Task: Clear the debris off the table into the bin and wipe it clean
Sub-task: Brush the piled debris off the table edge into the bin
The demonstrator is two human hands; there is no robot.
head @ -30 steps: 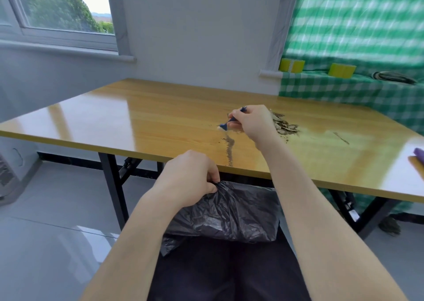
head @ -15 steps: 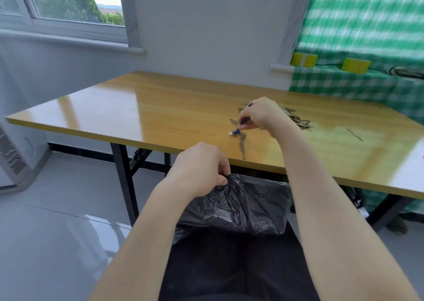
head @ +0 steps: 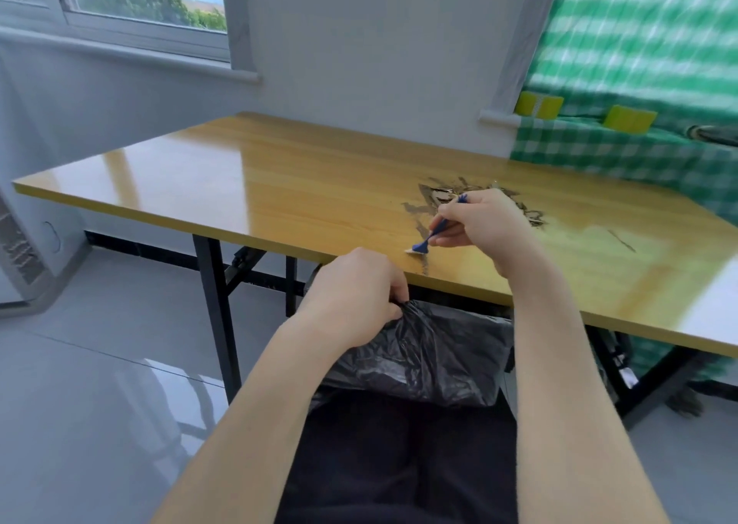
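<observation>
right hand (head: 485, 230) pinches the blue brush (head: 433, 233), fingers curled tight, bristles down on the table (head: 279, 188) by the front edge; debris (head: 439, 194) piled just beyond the knuckles. left hand (head: 351, 296) clenches the black bin bag (head: 431, 356) rim below it.

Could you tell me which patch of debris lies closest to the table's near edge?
The thin dark trail at the tip of the blue brush; the big pile lies farther back, beyond the right hand.

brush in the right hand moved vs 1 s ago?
Yes. The brush head has been drawn from beside the debris pile toward the near edge of the table.
</observation>
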